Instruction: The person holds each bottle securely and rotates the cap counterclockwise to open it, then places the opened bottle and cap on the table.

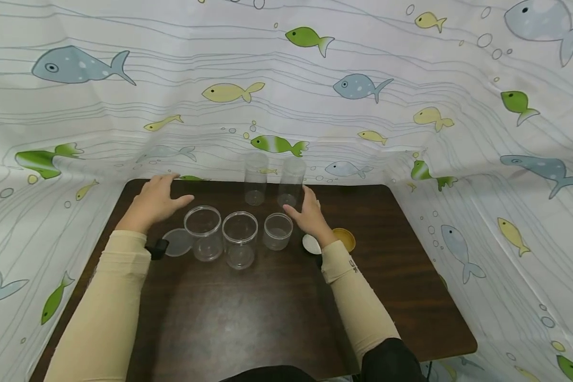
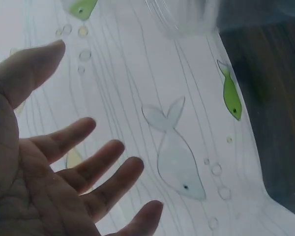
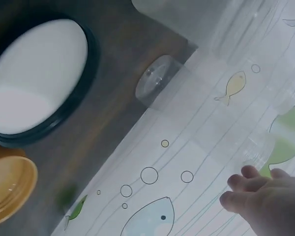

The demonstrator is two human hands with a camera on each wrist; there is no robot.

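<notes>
My left hand (image 1: 154, 202) hovers over the table's far left with its fingers spread, apart from the wide clear jar (image 1: 207, 249) to its right. In the left wrist view that palm (image 2: 27, 182) holds nothing. My right hand (image 1: 311, 216) is beside the right-hand tall clear jar (image 1: 291, 180), fingers loosely extended; whether they touch it I cannot tell. Another tall clear jar (image 1: 255, 180) stands to its left. Nearer me are a second wide clear jar (image 1: 240, 254) and a short clear jar (image 1: 278, 241). All the jars look uncapped.
A translucent lid (image 1: 175, 244) lies by the left wrist. Near the right wrist are a white lid with a dark rim (image 3: 39, 78) and a yellow lid (image 3: 10, 189). The dark wooden table (image 1: 229, 318) meets a fish-patterned sheet (image 1: 172, 63) at its back and sides.
</notes>
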